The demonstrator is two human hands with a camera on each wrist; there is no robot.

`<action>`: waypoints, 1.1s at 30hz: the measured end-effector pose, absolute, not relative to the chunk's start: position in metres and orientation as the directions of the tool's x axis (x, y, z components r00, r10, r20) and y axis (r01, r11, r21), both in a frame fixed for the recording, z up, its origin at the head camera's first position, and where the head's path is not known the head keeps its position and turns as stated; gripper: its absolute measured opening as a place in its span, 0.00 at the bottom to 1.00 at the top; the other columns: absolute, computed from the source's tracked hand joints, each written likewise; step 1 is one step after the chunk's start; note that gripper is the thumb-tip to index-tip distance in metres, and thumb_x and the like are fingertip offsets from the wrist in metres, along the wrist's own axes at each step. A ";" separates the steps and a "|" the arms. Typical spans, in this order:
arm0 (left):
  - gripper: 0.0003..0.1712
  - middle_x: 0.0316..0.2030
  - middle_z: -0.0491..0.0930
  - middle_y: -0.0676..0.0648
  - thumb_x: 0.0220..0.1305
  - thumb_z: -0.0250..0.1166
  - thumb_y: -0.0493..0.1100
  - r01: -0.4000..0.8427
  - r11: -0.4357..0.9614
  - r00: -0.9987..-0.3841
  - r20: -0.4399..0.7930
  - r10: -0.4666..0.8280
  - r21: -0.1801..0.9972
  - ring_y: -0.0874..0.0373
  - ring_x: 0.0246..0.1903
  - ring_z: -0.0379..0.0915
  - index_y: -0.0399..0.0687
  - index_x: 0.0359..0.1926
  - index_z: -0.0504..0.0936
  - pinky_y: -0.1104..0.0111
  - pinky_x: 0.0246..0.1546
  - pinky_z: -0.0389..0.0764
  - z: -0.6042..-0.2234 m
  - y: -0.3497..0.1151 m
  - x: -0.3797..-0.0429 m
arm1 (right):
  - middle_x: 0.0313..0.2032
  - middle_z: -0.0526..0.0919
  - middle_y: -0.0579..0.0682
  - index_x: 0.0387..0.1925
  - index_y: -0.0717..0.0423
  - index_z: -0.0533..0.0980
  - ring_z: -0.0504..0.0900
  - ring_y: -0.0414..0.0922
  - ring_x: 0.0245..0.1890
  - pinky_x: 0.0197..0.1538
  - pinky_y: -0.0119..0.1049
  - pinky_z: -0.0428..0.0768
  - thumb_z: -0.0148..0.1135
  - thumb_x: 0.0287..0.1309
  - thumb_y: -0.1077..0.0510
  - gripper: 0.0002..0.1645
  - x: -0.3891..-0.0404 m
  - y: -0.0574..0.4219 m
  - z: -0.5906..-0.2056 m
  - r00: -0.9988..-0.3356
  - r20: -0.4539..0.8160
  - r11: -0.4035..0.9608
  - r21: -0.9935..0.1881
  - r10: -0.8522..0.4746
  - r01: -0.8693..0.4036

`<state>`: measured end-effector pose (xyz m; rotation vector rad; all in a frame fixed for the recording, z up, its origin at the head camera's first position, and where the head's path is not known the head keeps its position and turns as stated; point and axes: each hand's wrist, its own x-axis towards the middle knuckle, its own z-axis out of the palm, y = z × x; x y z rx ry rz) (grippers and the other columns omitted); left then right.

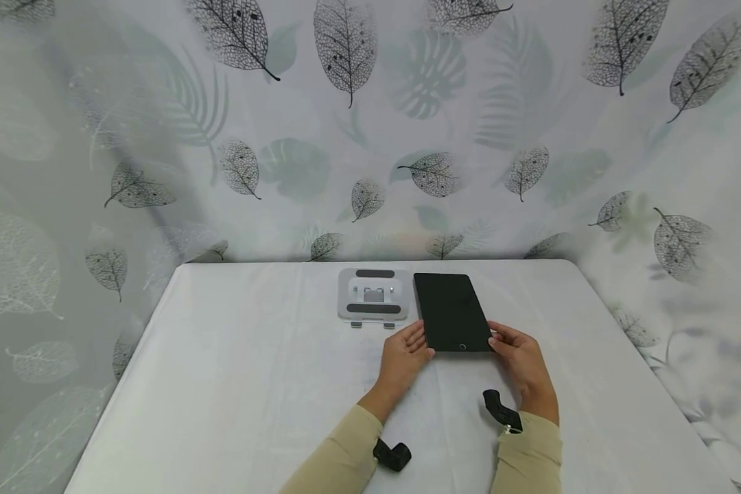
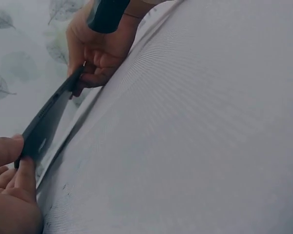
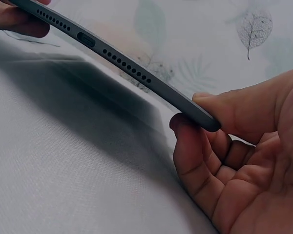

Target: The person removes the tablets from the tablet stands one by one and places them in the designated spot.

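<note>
A dark tablet (image 1: 453, 312) with a round home button at its near edge is held between both hands. At its near left corner the left hand (image 1: 401, 357) pinches it, thumb above and fingers below. The right hand (image 1: 521, 360) grips the near right corner the same way. In the right wrist view the tablet's edge (image 3: 122, 63), with a charging port and speaker holes, is raised over the cloth and casts a shadow on it. Left of the tablet lies a folded silver tablet stand (image 1: 373, 296) with dark grey pads.
A white cloth covers the table (image 1: 234, 384). Behind it hangs a leaf-patterned curtain (image 1: 370, 137), which continues down both sides. Black camera mounts (image 1: 392, 455) stick out from both wrists, over the beige sleeves (image 1: 339, 456).
</note>
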<state>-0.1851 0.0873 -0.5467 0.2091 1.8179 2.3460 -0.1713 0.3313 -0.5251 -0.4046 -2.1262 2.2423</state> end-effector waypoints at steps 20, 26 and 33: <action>0.40 0.64 0.79 0.38 0.59 0.68 0.24 0.003 0.032 -0.998 0.001 0.055 0.999 0.47 0.62 0.79 0.46 0.72 0.70 0.65 0.57 0.83 -0.548 0.101 -0.181 | 0.41 0.90 0.50 0.55 0.64 0.83 0.77 0.21 0.33 0.38 0.15 0.77 0.70 0.60 0.63 0.21 -0.178 0.314 -0.529 -0.896 -0.090 0.358 -0.895 0.435 0.264; 0.49 0.69 0.70 0.31 0.54 0.68 0.24 0.069 0.105 -0.991 0.056 0.121 0.992 0.41 0.65 0.75 0.41 0.76 0.60 0.58 0.63 0.79 -0.544 0.101 -0.179 | 0.47 0.89 0.60 0.51 0.58 0.86 0.76 0.20 0.31 0.37 0.12 0.73 0.72 0.59 0.61 0.17 -0.180 0.306 -0.533 -0.868 0.024 0.461 -0.854 0.497 0.241; 0.51 0.66 0.74 0.34 0.55 0.69 0.29 0.126 0.329 -0.990 0.098 0.101 0.936 0.44 0.58 0.78 0.46 0.78 0.58 0.56 0.61 0.81 -0.541 0.100 -0.176 | 0.44 0.90 0.59 0.48 0.58 0.87 0.85 0.40 0.41 0.39 0.16 0.73 0.72 0.58 0.60 0.15 -0.181 0.300 -0.533 -0.881 0.056 0.528 -0.818 0.470 0.229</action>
